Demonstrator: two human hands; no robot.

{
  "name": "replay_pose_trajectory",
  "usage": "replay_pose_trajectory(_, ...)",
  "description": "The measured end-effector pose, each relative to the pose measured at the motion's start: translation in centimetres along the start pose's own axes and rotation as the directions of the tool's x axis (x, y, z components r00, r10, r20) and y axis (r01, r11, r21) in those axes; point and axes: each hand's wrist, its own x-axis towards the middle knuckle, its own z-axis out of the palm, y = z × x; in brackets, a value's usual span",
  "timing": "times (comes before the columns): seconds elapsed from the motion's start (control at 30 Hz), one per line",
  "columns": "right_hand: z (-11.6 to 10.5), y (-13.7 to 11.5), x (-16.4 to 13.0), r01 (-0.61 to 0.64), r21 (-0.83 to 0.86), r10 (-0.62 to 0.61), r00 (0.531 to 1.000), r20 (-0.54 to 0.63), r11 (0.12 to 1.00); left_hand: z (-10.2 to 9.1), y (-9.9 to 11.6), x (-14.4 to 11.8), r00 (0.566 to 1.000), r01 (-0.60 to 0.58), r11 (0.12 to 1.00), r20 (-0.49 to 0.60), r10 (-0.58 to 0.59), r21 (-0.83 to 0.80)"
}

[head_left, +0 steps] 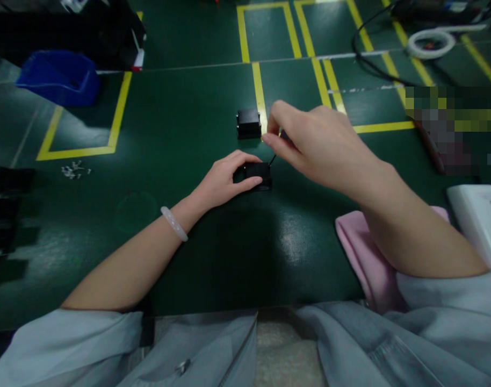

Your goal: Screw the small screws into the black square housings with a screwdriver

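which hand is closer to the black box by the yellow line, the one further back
Right. The right hand hovers just right of the far black box, fingers pinched near it. The left hand is nearer the person, gripping the other black box.

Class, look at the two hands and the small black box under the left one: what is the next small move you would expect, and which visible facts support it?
Probably the right hand lowers its pinched fingertips toward the black box. The left hand grips that box on the green table, and a thin dark wire runs from its top corner toward the pinch just above. What the fingertips hold is too small to tell.
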Motion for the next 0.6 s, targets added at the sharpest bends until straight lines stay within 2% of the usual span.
replay_pose_trajectory(0.13,-0.23,-0.01,-0.09,0.004,0.046,-0.004,1.0,-0.007,0.999,-0.06,0.11,0.02,1.0,0.018,1.0,0.012,-0.018,0.003)
replay_pose_trajectory(0.17,-0.27,-0.04,-0.1,0.017,0.066,-0.019,0.999,0.034,0.998,-0.07,0.13,0.02,1.0,0.019,1.0,0.012,-0.019,0.004)
replay_pose_trajectory(0.2,-0.27,-0.06,-0.08,-0.003,0.067,0.003,1.0,-0.011,0.998,-0.09,0.14,0.03,1.0,0.018,1.0,0.012,-0.018,0.005)
replay_pose_trajectory(0.6,0.07,0.06,0.12,-0.015,0.056,0.016,1.0,-0.014,0.998,-0.03,0.1,-0.01,1.0,0.002,1.0,0.003,-0.002,-0.018)
